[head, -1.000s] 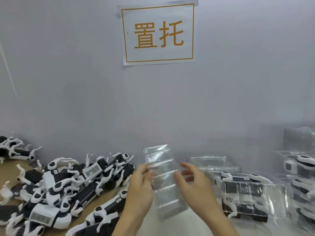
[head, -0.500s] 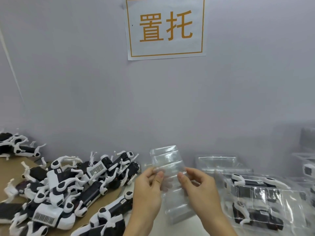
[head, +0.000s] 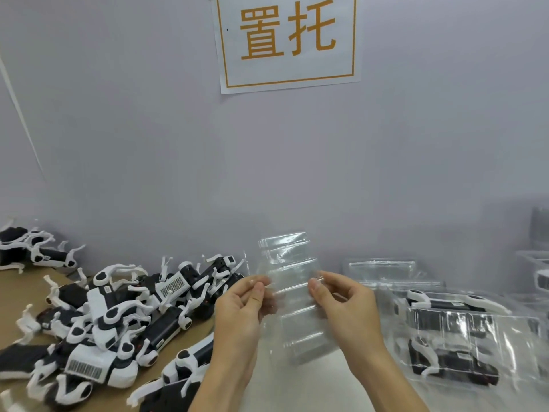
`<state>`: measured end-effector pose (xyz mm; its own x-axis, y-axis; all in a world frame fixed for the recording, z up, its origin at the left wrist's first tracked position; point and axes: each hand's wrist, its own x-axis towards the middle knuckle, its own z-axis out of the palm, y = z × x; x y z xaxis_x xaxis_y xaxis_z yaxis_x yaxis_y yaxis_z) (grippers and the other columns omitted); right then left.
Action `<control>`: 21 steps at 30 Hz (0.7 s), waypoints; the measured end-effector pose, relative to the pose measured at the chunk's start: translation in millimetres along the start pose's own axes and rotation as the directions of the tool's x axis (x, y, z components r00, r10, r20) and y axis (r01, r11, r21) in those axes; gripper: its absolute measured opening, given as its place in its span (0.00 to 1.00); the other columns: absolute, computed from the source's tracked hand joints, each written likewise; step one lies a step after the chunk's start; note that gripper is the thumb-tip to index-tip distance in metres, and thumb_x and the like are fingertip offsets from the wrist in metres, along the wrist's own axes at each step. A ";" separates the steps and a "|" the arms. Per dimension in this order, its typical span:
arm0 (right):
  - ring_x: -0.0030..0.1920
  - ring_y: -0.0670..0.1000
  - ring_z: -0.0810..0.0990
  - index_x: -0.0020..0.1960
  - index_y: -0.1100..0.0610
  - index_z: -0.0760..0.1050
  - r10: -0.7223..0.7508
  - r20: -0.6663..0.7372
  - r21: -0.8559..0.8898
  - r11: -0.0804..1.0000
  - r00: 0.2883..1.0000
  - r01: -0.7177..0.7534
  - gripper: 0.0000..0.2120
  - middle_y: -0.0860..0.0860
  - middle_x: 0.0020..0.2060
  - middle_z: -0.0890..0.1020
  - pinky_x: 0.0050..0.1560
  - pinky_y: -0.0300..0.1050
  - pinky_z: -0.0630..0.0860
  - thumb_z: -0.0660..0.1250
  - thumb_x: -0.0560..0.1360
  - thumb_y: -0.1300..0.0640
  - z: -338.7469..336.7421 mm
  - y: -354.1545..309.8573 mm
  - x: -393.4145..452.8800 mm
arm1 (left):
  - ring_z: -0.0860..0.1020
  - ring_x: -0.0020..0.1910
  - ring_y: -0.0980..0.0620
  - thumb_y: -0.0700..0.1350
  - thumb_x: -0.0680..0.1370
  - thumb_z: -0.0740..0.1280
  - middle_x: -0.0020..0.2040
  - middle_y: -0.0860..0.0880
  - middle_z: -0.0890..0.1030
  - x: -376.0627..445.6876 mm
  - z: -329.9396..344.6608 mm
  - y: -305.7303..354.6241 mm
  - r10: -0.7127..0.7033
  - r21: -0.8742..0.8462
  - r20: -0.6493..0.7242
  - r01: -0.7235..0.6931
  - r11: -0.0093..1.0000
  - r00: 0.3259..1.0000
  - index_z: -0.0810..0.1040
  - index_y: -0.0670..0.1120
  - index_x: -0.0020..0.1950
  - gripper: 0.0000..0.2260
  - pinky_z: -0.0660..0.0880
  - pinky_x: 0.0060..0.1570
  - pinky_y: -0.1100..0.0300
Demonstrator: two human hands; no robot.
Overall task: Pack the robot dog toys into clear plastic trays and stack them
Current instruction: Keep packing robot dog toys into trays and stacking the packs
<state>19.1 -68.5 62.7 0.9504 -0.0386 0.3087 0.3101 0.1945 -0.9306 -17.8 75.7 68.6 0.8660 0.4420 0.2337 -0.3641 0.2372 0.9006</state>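
Observation:
I hold an empty clear plastic tray [head: 292,295] upright in front of me, above the white table. My left hand [head: 240,319] pinches its left edge between thumb and fingers. My right hand [head: 346,307] pinches its right edge the same way. A heap of black-and-white robot dog toys [head: 118,319] lies on brown cardboard to the left. On the right lies a packed clear tray [head: 463,331] with robot dogs inside.
More empty clear trays [head: 383,267] lie against the grey wall behind the packed tray. Other packed trays [head: 537,272] sit at the far right edge. A paper sign [head: 286,40] with orange characters hangs on the wall above.
Both hands have slid their pinch further up the clear tray's sides, and the tray is held a little higher. The view has shifted so the sign sits further right and up.

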 end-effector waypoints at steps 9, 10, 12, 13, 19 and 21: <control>0.44 0.49 0.85 0.50 0.53 0.83 0.054 0.045 -0.004 0.999 0.998 -0.054 0.06 0.50 0.43 0.86 0.38 0.39 0.80 0.74 0.74 0.56 -1.1 -0.5 -1.4 | 0.86 0.42 0.43 0.37 0.83 0.61 0.44 0.43 0.87 -5.9 7.2 6.3 0.019 0.111 0.088 -0.028 0.993 0.996 0.81 0.39 0.53 0.09 0.81 0.43 0.57; 0.43 0.48 0.85 0.50 0.52 0.83 0.058 0.043 -0.014 0.998 0.997 -0.058 0.05 0.51 0.42 0.86 0.37 0.39 0.80 0.74 0.74 0.56 -0.6 -0.4 -1.1 | 0.86 0.41 0.43 0.37 0.83 0.61 0.43 0.43 0.87 -5.6 5.9 7.1 0.031 0.153 0.070 -0.041 0.987 0.997 0.81 0.39 0.53 0.09 0.81 0.44 0.54; 0.39 0.46 0.85 0.49 0.52 0.82 0.062 0.013 -0.012 0.998 0.998 -0.062 0.04 0.51 0.41 0.86 0.34 0.37 0.79 0.73 0.75 0.59 0.0 0.0 0.4 | 0.85 0.37 0.46 0.36 0.83 0.61 0.39 0.44 0.86 -5.2 2.7 10.2 0.068 0.222 0.033 -0.074 0.972 0.997 0.81 0.40 0.51 0.09 0.81 0.41 0.55; 0.37 0.47 0.84 0.48 0.52 0.82 0.067 -0.008 0.001 0.998 0.998 -0.067 0.04 0.52 0.41 0.86 0.33 0.37 0.79 0.73 0.75 0.60 -0.2 -0.2 1.3 | 0.85 0.35 0.48 0.36 0.83 0.61 0.38 0.45 0.86 -4.6 0.7 12.6 0.088 0.247 0.015 -0.089 0.965 0.996 0.81 0.40 0.50 0.10 0.81 0.38 0.58; 0.33 0.41 0.82 0.48 0.53 0.81 0.069 -0.159 0.073 0.996 0.985 -0.058 0.05 0.49 0.38 0.85 0.31 0.34 0.77 0.71 0.77 0.62 -10.2 -6.5 7.2 | 0.79 0.29 0.52 0.36 0.84 0.57 0.31 0.49 0.83 7.4 -25.5 27.8 0.080 0.161 -0.275 -0.036 0.986 0.958 0.79 0.42 0.46 0.13 0.77 0.37 0.54; 0.32 0.38 0.81 0.48 0.51 0.81 0.036 -0.190 0.081 0.996 0.981 -0.021 0.05 0.46 0.39 0.85 0.30 0.29 0.74 0.71 0.77 0.61 -14.0 -10.8 7.8 | 0.79 0.30 0.51 0.37 0.84 0.56 0.28 0.50 0.80 10.1 -34.7 31.1 0.059 0.046 -0.363 -0.046 0.998 0.930 0.78 0.43 0.45 0.13 0.77 0.40 0.52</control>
<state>23.5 -84.6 72.4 0.9482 -0.2173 0.2318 0.2872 0.2741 -0.9178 -32.4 117.6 86.3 0.6590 0.7394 0.1377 -0.3870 0.1764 0.9051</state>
